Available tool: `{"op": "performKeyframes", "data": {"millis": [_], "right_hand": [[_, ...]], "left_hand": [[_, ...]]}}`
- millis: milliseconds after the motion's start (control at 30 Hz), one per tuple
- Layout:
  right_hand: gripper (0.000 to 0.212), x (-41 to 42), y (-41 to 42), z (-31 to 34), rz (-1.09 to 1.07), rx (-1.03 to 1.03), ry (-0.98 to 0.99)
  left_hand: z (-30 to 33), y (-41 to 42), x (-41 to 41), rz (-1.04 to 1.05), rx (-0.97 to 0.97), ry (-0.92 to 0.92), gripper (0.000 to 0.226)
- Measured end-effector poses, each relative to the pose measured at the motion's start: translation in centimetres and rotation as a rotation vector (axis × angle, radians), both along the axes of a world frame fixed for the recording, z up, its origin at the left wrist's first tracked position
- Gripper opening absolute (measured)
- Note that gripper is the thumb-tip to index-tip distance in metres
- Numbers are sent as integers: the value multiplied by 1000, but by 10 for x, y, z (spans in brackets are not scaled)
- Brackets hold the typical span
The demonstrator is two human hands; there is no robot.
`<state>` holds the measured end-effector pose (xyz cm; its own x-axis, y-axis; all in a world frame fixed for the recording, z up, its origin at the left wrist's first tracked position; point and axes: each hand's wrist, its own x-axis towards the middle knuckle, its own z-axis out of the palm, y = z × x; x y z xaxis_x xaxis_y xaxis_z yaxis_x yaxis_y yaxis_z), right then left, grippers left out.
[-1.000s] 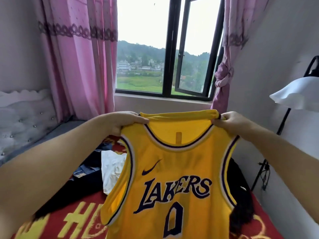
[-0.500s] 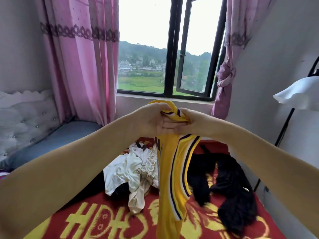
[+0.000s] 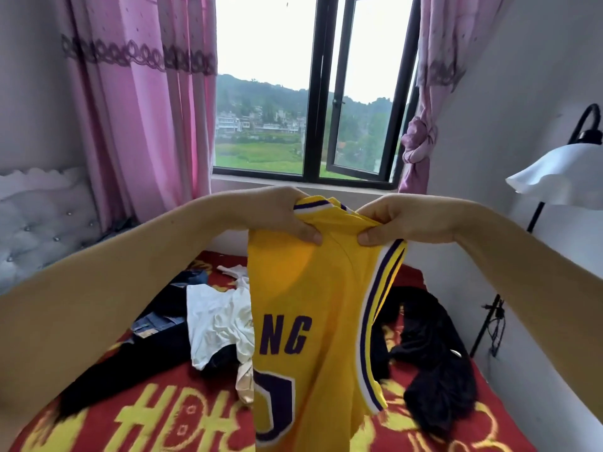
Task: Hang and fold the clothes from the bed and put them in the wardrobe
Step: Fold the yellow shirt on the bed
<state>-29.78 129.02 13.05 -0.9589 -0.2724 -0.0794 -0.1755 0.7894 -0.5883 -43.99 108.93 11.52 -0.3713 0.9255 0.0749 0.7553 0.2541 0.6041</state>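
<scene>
A yellow basketball jersey [image 3: 313, 305] with purple trim hangs in front of me, folded lengthwise, its back lettering facing me. My left hand [image 3: 287, 216] grips its top on the left. My right hand [image 3: 391, 220] grips the top on the right, close beside the left. Below, on the red bed cover [image 3: 156, 425], lie a white garment [image 3: 218, 321], dark jeans [image 3: 156, 324] and black clothes [image 3: 437, 360]. The wardrobe is not in view.
A padded headboard [image 3: 39, 223] stands at the left and pink curtains [image 3: 140, 109] hang beside the window [image 3: 313, 93]. A white lamp [image 3: 561, 177] on a black stand is at the right, near the wall.
The jersey was spread wide with its front facing me, then my hands came together and folded it lengthwise. Now my hands are slightly apart again and its back lettering shows.
</scene>
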Motion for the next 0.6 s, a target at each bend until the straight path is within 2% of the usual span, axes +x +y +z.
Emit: {"op": "performKeyframes", "data": {"millis": [133,200,300,400,467,567,600], "right_hand": [[10,-5,13,-1,-119,6,20],[11,-16,23,-7,-189,66,60],[16,-41,39,-26,-291,243,66],[12,-69,52,-44,-379,414,96],[18,-81,63,-46,-457,449,219],[19,-89,77,-32,-578,551,477],[20,-89,80,-26,-595,585,557]], "left_hand": [[14,5,-10,-28,49,-66,41],[13,15,-20,-20,32,-30,41],[-7,43,-43,62,-48,203,26],[-26,73,-63,90,-54,528,26],[-26,87,-75,108,9,685,29],[-7,96,-79,186,169,704,28],[1,98,-78,199,227,777,31]]}}
